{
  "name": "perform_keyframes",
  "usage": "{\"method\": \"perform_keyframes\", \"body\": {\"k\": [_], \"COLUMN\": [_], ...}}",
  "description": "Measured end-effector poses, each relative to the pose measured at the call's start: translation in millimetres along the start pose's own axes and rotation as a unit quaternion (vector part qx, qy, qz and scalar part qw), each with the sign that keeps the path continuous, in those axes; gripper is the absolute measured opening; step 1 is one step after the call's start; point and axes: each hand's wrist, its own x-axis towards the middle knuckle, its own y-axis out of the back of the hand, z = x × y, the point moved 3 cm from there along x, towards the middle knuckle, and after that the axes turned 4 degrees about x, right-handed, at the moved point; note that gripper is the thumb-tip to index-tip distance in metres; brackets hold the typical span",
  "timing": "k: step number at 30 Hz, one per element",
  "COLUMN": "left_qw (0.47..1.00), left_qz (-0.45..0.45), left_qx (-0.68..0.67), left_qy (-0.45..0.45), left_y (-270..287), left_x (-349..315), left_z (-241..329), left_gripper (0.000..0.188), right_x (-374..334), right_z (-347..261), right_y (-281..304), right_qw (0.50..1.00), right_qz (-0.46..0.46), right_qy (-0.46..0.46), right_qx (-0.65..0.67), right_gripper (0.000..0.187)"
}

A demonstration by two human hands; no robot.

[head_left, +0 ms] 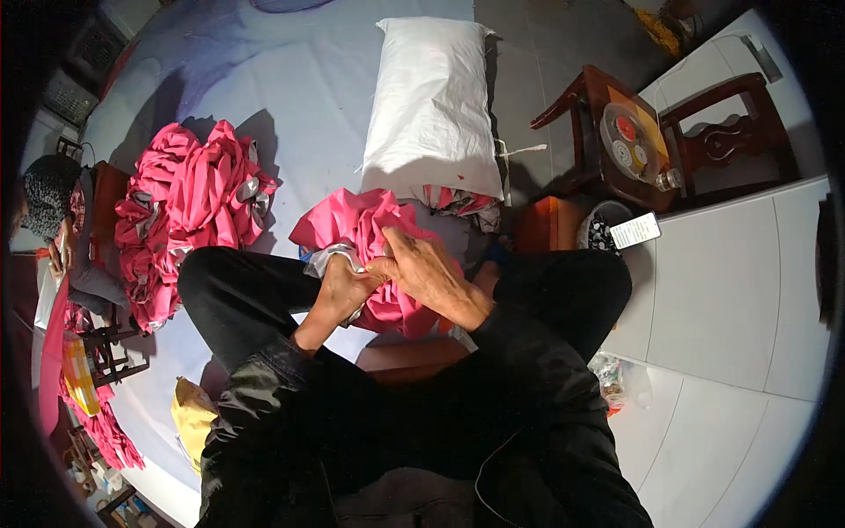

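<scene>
A bunched pink cloth piece [400, 304] with a pale grey-white underside lies between my knees. My left hand [341, 286] is closed on its left part, where the pale side shows, with the thumb stretched toward the right. Over the middle of the cloth, my right hand [431, 277] is closed, its fingers bent and its thumb meeting my left thumb. What sits between the right fingertips is too small to make out. Beneath the cloth, a brown-red surface [409, 356] shows between my legs.
A full white sack [431, 106] lies ahead, cloth showing at its near end. Pink cloth heaps [189, 207] stand at left, near another person [66, 220]. At right are a wooden chair [629, 132] holding a round tray, a bin [603, 229] and a phone [635, 231].
</scene>
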Motion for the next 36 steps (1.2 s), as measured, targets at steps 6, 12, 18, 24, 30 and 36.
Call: {"method": "perform_keyframes", "body": {"k": [6, 12, 18, 24, 30, 36], "left_qw": [0.993, 0.914, 0.89, 0.889, 0.849, 0.757], "left_qz": [-0.022, 0.054, 0.122, 0.135, 0.125, 0.023], "left_qx": [-0.114, -0.371, -0.392, -0.371, -0.467, -0.607], "left_qy": [0.023, 0.155, 0.197, 0.231, 0.211, 0.241], "left_y": [7.7, 24.1, 41.0, 51.7, 60.8, 59.1], "left_x": [-1.3, 2.9, 4.4, 4.9, 7.6, 9.5], "left_z": [31.9, 26.1, -4.6, -26.8, -54.3, -18.4], "left_gripper": [0.025, 0.02, 0.016, 0.014, 0.015, 0.019], "right_x": [3.2, 10.1, 6.6, -5.9, -12.9, -15.6], "right_z": [8.0, 15.8, 33.8, 42.6, 58.4, 67.1], "right_y": [9.2, 42.2, 97.2, 144.2, 153.6, 153.7], "right_qw": [0.998, 0.994, 0.981, 0.958, 0.941, 0.933], "right_qz": [0.03, 0.078, 0.167, 0.261, 0.315, 0.327], "right_qy": [-0.008, -0.06, -0.101, -0.119, -0.12, -0.145], "right_qx": [0.06, 0.05, 0.017, -0.021, -0.033, -0.031], "right_gripper": [0.031, 0.026, 0.024, 0.022, 0.022, 0.023]}}
